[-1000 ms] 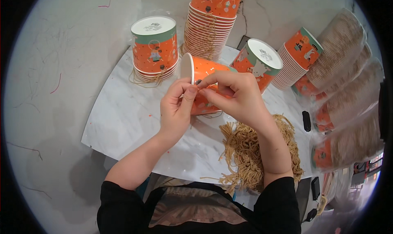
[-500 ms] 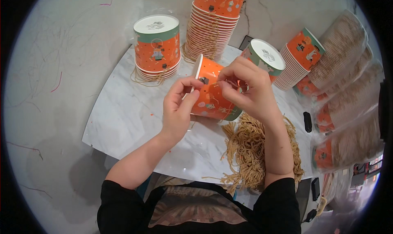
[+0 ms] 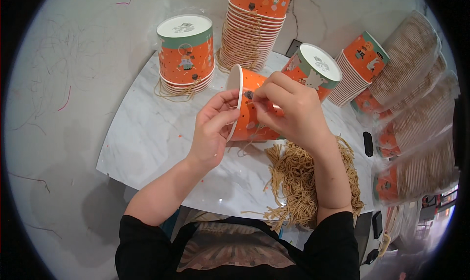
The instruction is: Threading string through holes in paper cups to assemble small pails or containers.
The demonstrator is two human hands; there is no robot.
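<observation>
Above the table I hold an orange paper bucket [image 3: 247, 126] on its side, its white rim toward the left. My left hand [image 3: 214, 124] is closed on that rim, thumb outside and fingers reaching into the mouth. Against the printed side, my right hand [image 3: 289, 106] is closed in a pinch on what looks like a thin tan cord, mostly hidden by the fingers. Faint loops of cord hang under the bucket. Below my right forearm lies a heap of tan cords [image 3: 293, 182] with cut ends.
Upside-down buckets with cords [image 3: 186, 59] stand at the back left, beside a tall bucket stack [image 3: 252, 35]. Another upturned bucket [image 3: 320, 64] and a leaning stack [image 3: 355, 74] are at the right. Plastic-wrapped stacks [image 3: 416, 108] line the far right. A small black object [image 3: 367, 145] lies nearby.
The bucket has turned slightly, with its rim more upright. My right hand has shifted a little left, closer to the rim; my left hand still holds the rim.
</observation>
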